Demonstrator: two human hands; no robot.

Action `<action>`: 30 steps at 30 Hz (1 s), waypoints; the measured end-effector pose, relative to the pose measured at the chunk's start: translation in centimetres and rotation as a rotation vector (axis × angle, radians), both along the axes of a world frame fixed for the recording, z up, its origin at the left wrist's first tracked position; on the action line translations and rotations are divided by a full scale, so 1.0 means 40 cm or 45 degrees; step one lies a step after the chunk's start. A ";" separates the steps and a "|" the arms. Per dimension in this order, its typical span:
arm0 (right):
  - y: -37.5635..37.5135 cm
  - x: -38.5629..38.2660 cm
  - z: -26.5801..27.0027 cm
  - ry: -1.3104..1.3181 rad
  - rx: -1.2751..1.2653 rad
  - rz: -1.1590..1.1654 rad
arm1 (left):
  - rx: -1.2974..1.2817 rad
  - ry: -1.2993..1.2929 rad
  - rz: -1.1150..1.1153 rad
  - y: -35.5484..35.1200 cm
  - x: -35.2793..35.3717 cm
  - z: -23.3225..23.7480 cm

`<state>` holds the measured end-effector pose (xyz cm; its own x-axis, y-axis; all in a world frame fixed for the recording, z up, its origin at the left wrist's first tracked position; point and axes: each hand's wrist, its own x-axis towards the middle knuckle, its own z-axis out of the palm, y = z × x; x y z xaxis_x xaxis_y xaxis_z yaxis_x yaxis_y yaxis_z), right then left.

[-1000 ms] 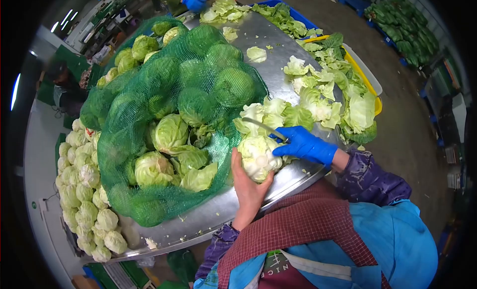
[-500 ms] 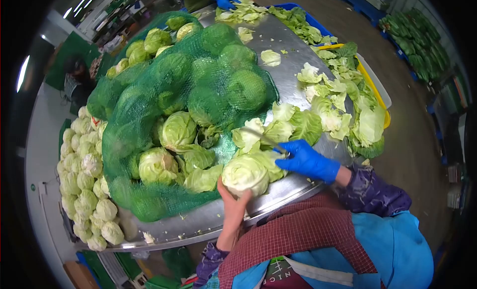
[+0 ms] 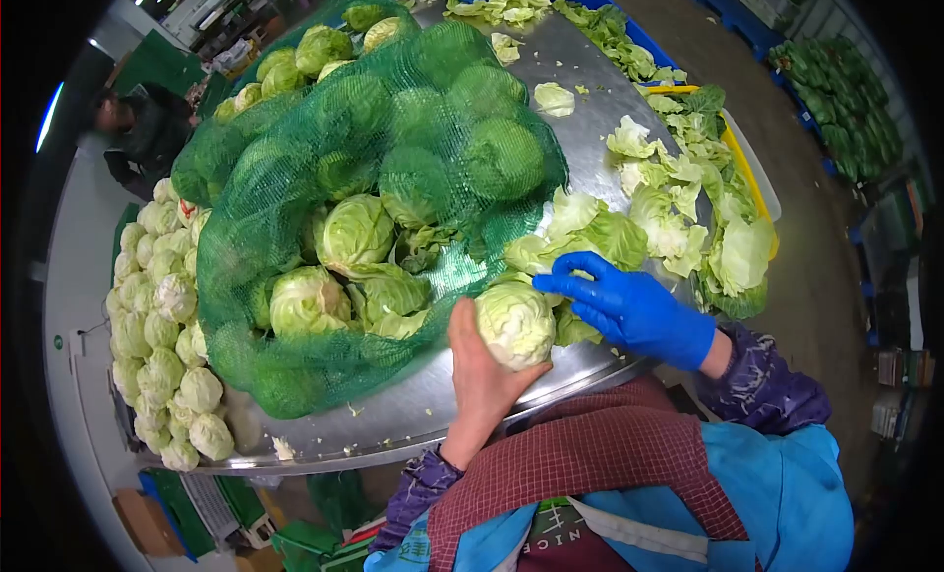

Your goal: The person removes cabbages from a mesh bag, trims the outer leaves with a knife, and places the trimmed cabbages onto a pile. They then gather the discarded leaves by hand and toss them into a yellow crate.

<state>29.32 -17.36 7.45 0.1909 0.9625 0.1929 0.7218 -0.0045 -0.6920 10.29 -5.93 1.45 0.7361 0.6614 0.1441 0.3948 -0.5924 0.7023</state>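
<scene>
1. Compared with half a second ago, the cabbage [image 3: 516,324] has turned in the grip and now shows a paler, tighter face. The knife that then stuck out of the gloved hand is no longer visible.
2. The left hand [image 3: 482,361], bare, grasps the cabbage from below, with the thumb up along its left side.
3. The right hand [image 3: 629,306], in a blue glove, touches the head at its upper right, with fingers spread over loose leaves [image 3: 590,238]. I cannot tell whether it grips a leaf or the knife.
4. I judge that the step in hand is stripping the outer leaves. The next move calls for a firm hold underneath and a clean pull away from the head.
5. The cabbage sits between both hands at the near edge of the steel table [image 3: 393,420], just beside the green net sack [image 3: 393,169].
</scene>
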 end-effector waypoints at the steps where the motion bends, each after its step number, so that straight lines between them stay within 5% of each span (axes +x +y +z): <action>1: -0.009 -0.005 0.030 -0.080 -0.125 0.053 | -0.006 0.009 0.005 -0.003 -0.002 -0.001; 6: -0.044 0.002 0.060 -0.376 -0.571 0.264 | -0.076 0.005 0.035 -0.006 0.010 -0.013; 10: -0.023 0.050 0.002 -0.067 -0.446 0.241 | -0.045 -0.001 0.061 -0.014 0.016 -0.014; 14: -0.001 0.090 -0.080 0.503 -0.108 -0.187 | -0.059 0.019 0.043 -0.016 0.006 -0.008; 15: 0.006 0.132 -0.081 0.236 -0.206 -0.174 | -0.049 0.011 0.035 -0.022 0.000 -0.009; 19: 0.049 0.016 -0.047 0.008 -0.118 0.010 | -0.006 -0.028 -0.007 -0.026 -0.003 -0.022; 22: 0.114 -0.033 -0.089 0.097 -0.303 -0.044 | 0.004 -0.033 -0.018 -0.028 -0.001 -0.020; 24: 0.146 0.001 -0.196 0.267 -0.072 -0.390 | 0.004 -0.056 -0.039 -0.029 -0.021 -0.026; 26: 0.148 0.039 -0.194 0.288 -0.248 -0.349 | 0.003 -0.030 -0.018 -0.027 -0.048 -0.031; 30: 0.147 -0.026 -0.176 0.455 -0.116 -0.332 | -0.044 -0.049 0.037 -0.032 -0.071 -0.016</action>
<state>28.29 -11.50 0.39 0.4685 0.8834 -0.0123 0.4041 -0.2266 -0.8862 7.45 -7.22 0.80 0.7109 0.6874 0.1488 0.3837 -0.5564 0.7370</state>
